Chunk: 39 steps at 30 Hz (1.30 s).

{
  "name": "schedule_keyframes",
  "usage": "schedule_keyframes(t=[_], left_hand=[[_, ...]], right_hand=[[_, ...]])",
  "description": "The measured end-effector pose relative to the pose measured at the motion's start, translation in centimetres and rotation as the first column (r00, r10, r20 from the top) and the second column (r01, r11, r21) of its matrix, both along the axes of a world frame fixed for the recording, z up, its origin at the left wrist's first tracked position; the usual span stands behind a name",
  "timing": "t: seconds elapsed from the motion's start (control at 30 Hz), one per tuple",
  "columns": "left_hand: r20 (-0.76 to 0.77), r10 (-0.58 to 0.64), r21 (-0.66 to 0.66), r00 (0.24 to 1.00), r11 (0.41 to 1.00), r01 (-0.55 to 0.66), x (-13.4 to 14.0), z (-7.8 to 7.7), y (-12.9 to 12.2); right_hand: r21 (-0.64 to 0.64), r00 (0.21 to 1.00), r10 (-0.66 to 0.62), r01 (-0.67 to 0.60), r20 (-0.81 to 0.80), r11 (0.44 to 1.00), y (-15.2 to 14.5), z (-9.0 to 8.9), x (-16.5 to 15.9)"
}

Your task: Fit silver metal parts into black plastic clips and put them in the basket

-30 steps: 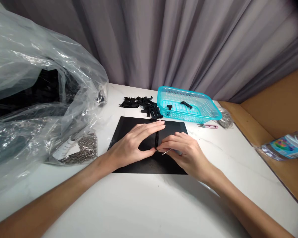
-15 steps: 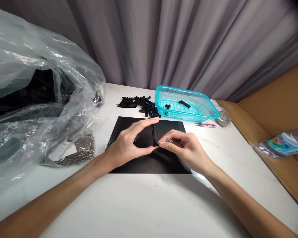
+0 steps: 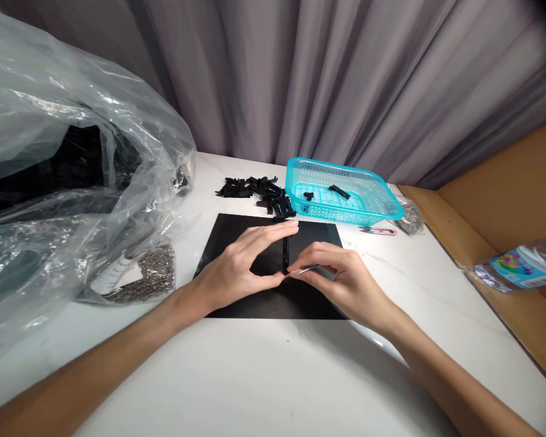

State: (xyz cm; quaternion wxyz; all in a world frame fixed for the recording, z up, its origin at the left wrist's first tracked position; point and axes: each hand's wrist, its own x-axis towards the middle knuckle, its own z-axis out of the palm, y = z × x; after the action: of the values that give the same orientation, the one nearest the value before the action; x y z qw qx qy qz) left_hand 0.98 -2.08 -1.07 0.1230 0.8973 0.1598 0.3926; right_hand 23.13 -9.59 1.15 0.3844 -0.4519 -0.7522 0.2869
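Observation:
Over the black mat (image 3: 273,306), my left hand (image 3: 236,258) holds a narrow black plastic part (image 3: 286,255) upright between the thumb below and the fingers above. Pinched in my right hand (image 3: 334,270) is a thin silvery metal piece (image 3: 307,268); the fingers cover much of it, so its kind is unclear. The right fingertips meet the lower end of the black part, close to my left thumb. Behind the mat lies a pile of similar black plastic parts (image 3: 268,195).
A turquoise basket (image 3: 346,212) holds a few black parts. Beside it lie pink-handled snips (image 3: 378,231) and a bag of small metal pieces (image 3: 410,217). At left stand a large clear plastic bag (image 3: 155,133) and a bag of metal pins (image 3: 152,273). A cardboard box (image 3: 495,170) borders the right.
The black part and both hands have shifted slightly down and right. The thin metal piece in my right hand now shows more plainly, angled toward the part's lower end.

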Motion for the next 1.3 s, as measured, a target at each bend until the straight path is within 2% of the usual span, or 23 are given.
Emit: schedule_keyframes(t=[0.17,0.47,0.57,0.73,1.03,1.17,1.3], left_hand=[[-0.022,-0.007,0.039,1.000,0.999,0.008,0.0,-0.2,0.0],[-0.032,0.027,0.011,0.999,1.000,-0.027,0.1,-0.5,0.0],[-0.041,0.008,0.014,0.999,1.000,-0.008,0.0,-0.5,0.1],[-0.036,-0.006,0.015,0.999,1.000,0.006,-0.1,-0.4,0.0],[-0.049,-0.029,0.023,0.998,0.999,0.030,0.2,-0.3,-0.1],[-0.048,-0.044,0.036,0.998,0.998,0.046,0.3,-0.2,-0.2],[-0.033,-0.042,0.051,0.999,0.998,0.043,0.4,-0.2,-0.3]], right_hand=[[0.282,0.929,-0.094,-0.011,0.357,0.959,-0.9,-0.1,-0.5],[0.315,0.881,-0.127,-0.026,0.456,0.949,-1.0,0.1,-0.5],[0.256,0.902,-0.092,-0.021,0.422,0.966,-0.8,0.2,-0.4],[0.118,0.961,0.032,-0.067,0.274,0.991,-0.6,0.9,0.2],[0.028,0.979,0.089,-0.096,0.186,0.995,0.0,1.0,0.6],[-0.084,0.996,0.069,-0.063,0.063,0.994,0.2,0.7,0.6],[-0.180,1.000,-0.013,0.009,-0.022,0.984,0.4,0.3,0.5]])
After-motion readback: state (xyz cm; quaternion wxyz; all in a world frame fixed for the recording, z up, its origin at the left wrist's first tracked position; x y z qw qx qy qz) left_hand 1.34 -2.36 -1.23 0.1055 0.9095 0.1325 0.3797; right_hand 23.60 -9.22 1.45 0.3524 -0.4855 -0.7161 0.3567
